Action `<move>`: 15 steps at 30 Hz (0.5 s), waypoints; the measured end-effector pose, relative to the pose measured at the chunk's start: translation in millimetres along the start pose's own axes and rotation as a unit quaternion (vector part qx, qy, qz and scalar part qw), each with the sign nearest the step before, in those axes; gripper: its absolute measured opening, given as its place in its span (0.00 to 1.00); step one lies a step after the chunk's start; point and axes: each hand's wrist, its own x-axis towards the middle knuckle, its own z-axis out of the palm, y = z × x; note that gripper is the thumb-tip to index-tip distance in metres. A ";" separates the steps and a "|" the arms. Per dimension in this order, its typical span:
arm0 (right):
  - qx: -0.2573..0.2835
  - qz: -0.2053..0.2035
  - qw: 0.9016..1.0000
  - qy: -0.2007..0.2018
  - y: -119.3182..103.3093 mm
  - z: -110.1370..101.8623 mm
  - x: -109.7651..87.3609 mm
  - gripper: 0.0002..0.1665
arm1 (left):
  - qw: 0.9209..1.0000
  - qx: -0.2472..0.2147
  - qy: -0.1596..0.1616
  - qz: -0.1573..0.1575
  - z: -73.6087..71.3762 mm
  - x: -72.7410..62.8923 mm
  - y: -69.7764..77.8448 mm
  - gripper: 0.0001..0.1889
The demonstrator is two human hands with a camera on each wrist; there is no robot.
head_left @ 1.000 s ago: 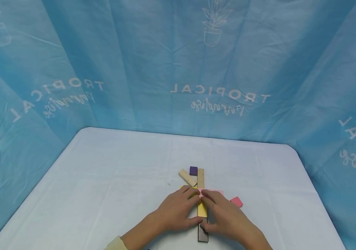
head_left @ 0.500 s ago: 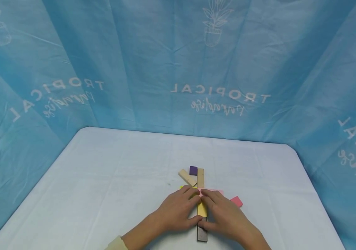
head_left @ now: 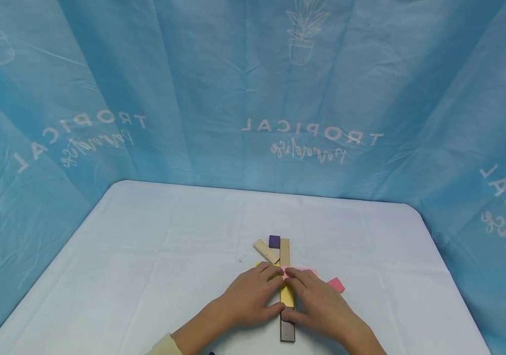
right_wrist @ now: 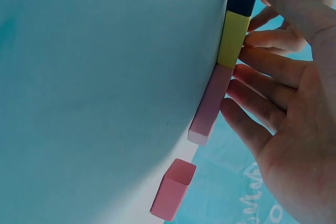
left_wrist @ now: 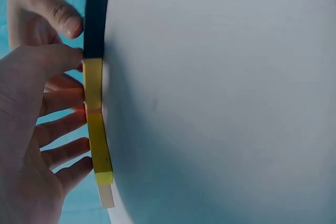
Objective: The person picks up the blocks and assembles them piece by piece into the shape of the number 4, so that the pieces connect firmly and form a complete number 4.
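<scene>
Flat coloured wooden blocks lie joined in a cross on the white table. A dark block [head_left: 287, 332] is at the near end, then a yellow block [head_left: 286, 297], with a pink block [head_left: 310, 270] to the right and a second yellow block [left_wrist: 100, 145] to the left, mostly hidden in the head view. My left hand [head_left: 249, 298] rests its fingertips on the blocks from the left, fingers spread. From the right, my right hand [head_left: 320, 306] touches the pink and yellow blocks with its fingers, thumb on the dark one. Neither hand grips a block.
Beyond the hands, a plain wooden block [head_left: 284, 251] extends the upright line. A second plain block [head_left: 265, 250] slants beside it, near a purple cube [head_left: 274, 241]. A reddish-pink block [head_left: 336, 285] lies angled at the right. Blue curtains [head_left: 208, 98] surround the table [head_left: 182, 227].
My right thumb has shifted slightly left and away from me over the dark block, and that block sits a touch further left. Both hands otherwise stay in place.
</scene>
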 end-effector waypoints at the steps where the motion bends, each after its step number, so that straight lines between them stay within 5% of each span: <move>1: 0.001 0.003 1.000 -0.002 0.0 0.1 0.1 0.49 | 1.000 -0.006 -0.002 -0.003 -0.8 0.9 -0.7 0.19; 10: 0.001 0.022 0.999 -0.026 1.4 0.8 2.2 0.51 | 0.995 -0.078 0.033 -0.045 -8.6 18.0 -10.3 0.08; 15: -0.005 0.007 1.000 -0.020 2.8 1.3 1.5 0.50 | 0.990 -0.136 0.019 -0.043 -14.2 39.1 -23.1 0.06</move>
